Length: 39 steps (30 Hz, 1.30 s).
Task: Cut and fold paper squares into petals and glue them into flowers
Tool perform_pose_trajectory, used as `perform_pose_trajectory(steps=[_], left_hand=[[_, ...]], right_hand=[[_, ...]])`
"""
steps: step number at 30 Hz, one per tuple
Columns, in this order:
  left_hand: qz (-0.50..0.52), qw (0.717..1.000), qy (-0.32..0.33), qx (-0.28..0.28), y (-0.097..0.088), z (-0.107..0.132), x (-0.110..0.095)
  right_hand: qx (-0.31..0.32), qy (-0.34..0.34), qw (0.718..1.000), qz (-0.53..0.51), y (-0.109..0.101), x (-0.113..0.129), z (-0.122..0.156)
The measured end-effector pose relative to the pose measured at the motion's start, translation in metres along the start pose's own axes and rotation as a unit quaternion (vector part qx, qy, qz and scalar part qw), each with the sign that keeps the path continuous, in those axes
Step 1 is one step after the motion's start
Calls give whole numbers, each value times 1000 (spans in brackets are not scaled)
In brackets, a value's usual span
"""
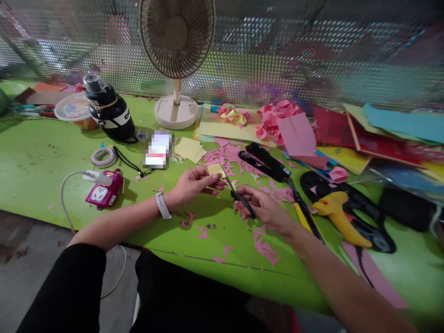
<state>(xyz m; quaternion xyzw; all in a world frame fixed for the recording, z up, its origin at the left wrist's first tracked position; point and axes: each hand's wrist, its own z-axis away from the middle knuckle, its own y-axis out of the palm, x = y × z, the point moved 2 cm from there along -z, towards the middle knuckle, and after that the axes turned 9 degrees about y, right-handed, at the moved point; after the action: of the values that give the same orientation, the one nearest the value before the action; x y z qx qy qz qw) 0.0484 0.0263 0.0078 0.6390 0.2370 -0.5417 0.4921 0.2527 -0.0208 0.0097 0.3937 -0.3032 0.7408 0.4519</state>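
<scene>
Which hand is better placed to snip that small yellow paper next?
Probably the right hand: it holds the scissors, which reach the edge of the yellow paper. The left hand is busy pinching that paper.

Your left hand (189, 186): room leftward over smooth green desk (34, 162) until magenta plastic socket block (100, 194). Black-handled metal scissors (247, 206) bar gap to your right hand (262, 206). Long black stapler (265, 162) obstructs beyond; yellow plastic glue gun (342, 217) rightward. Toward you, low pink paper scraps (265, 247), passable above.

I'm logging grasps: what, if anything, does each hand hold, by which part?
Left hand: yellow paper, by its near edge. Right hand: scissors, by the black handles.
</scene>
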Motion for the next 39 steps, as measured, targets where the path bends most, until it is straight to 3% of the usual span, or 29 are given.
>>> perform_pose_trajectory(steps=[24, 39], left_hand=[[24, 1000, -7, -4, 0, 0, 0], [50, 998, 5, -37, -4, -2, 1]], right_hand=[[-45, -14, 998, 35, 4, 6, 4], [-61, -19, 996, 61, 6, 11, 7]])
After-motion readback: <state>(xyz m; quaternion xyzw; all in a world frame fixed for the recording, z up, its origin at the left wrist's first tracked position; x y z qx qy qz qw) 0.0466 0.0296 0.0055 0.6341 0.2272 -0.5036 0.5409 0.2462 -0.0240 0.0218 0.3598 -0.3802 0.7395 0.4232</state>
